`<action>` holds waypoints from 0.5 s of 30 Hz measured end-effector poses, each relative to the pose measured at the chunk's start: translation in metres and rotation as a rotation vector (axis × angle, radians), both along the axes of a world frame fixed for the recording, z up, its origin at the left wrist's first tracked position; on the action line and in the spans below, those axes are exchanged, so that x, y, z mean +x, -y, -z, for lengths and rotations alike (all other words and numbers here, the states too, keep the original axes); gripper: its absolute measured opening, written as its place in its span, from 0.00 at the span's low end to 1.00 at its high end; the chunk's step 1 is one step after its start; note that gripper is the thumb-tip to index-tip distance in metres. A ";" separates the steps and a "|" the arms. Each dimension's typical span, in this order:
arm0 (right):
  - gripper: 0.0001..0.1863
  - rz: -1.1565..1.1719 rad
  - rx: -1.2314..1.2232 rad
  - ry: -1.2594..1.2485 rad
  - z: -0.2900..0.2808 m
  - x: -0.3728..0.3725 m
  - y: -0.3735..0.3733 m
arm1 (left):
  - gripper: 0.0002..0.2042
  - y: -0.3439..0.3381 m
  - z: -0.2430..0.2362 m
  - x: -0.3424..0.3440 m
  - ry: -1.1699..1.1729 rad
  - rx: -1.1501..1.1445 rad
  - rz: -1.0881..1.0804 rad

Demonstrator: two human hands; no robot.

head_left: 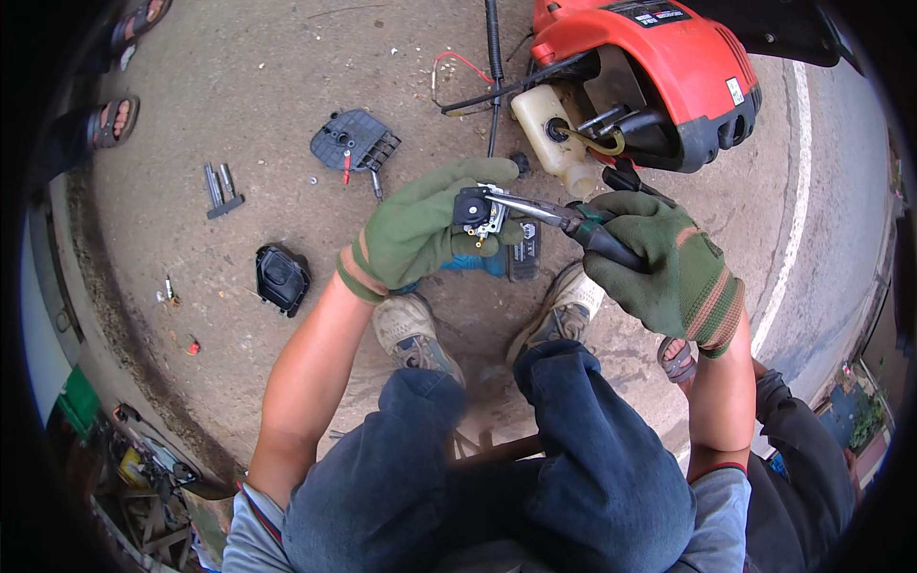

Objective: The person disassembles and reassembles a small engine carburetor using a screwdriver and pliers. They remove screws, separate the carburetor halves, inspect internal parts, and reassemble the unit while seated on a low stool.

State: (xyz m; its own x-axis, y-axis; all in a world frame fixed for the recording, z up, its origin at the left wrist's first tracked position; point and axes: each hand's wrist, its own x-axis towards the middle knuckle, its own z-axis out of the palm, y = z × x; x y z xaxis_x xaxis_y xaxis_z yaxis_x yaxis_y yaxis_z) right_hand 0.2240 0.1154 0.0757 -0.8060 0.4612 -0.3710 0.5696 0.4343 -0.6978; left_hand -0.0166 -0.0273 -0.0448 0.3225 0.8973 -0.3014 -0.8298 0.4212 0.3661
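Both my hands wear green knitted gloves with tan bands. My left hand [415,224] is closed around a small carburetor [475,212], which has a black round cap and silver metal body with a brass-coloured fitting at its lower edge. In my right hand [659,258] is a pair of long-nose pliers [549,212] with dark green and black handles. The pliers' jaws point left, and their tips reach the top of the carburetor, by the black cap. Whether the tips grip a small part there is too fine to tell.
A red-and-black engine machine [659,67] lies ahead right, with a whitish fuel tank [544,124]. Below my hands lies a teal power tool [478,265]. A black cover [349,138], black housing [282,277] and bolts [220,191] lie left. Other people's sandalled feet [115,122] stand nearby.
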 end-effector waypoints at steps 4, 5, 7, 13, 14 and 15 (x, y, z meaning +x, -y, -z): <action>0.10 -0.016 0.024 -0.019 0.000 0.006 0.000 | 0.25 0.001 0.000 0.002 0.007 0.027 -0.017; 0.10 -0.015 0.003 -0.005 -0.001 0.005 0.001 | 0.25 0.000 -0.001 0.002 -0.002 0.020 -0.017; 0.10 -0.012 -0.039 0.022 -0.003 0.003 0.000 | 0.26 0.000 -0.001 0.002 -0.013 0.014 -0.015; 0.09 0.053 -0.082 0.011 -0.001 0.006 0.006 | 0.26 0.001 -0.002 0.003 -0.042 0.009 -0.039; 0.09 0.055 -0.073 0.005 0.000 0.008 0.007 | 0.26 0.003 0.001 0.005 -0.029 0.021 -0.049; 0.09 0.056 -0.064 -0.001 0.001 0.010 0.008 | 0.26 0.003 0.002 0.006 -0.016 0.033 -0.058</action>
State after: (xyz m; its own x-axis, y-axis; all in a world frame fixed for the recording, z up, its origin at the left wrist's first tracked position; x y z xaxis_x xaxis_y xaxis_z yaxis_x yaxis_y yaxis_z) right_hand 0.2344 0.1077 0.0747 -0.7800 0.4806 -0.4007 0.5912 0.3563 -0.7235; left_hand -0.0110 -0.0306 -0.0471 0.2648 0.9240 -0.2758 -0.8466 0.3597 0.3923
